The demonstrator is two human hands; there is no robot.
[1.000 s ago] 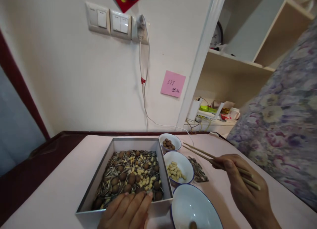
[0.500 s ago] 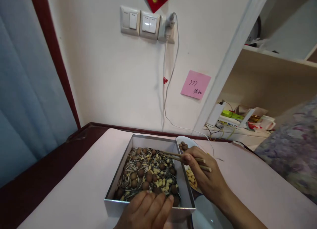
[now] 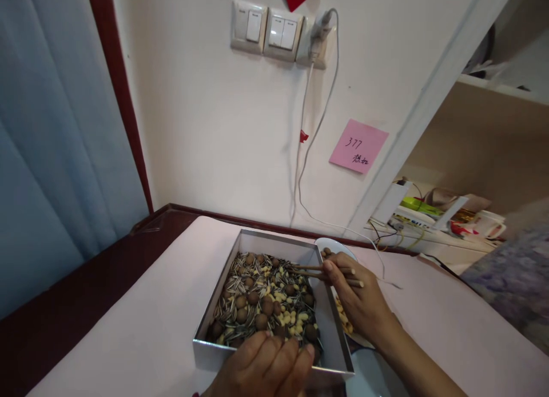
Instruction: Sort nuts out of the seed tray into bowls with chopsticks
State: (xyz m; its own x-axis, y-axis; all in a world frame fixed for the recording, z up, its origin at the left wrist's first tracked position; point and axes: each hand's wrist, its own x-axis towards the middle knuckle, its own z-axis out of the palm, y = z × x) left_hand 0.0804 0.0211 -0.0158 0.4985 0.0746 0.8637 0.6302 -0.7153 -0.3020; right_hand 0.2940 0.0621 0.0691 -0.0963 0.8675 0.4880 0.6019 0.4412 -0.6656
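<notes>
Chopsticks (image 3: pixel 319 269) moved deeper into box (image 3: pixel 206 351) of mixed seeds, nuts.

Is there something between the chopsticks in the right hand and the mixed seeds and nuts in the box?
Nothing visible stands in the way. The right hand holds the chopsticks over the far right corner of the box, tips above the seed and nut mix. The left hand rests on the near wall, away from the tips.
</notes>
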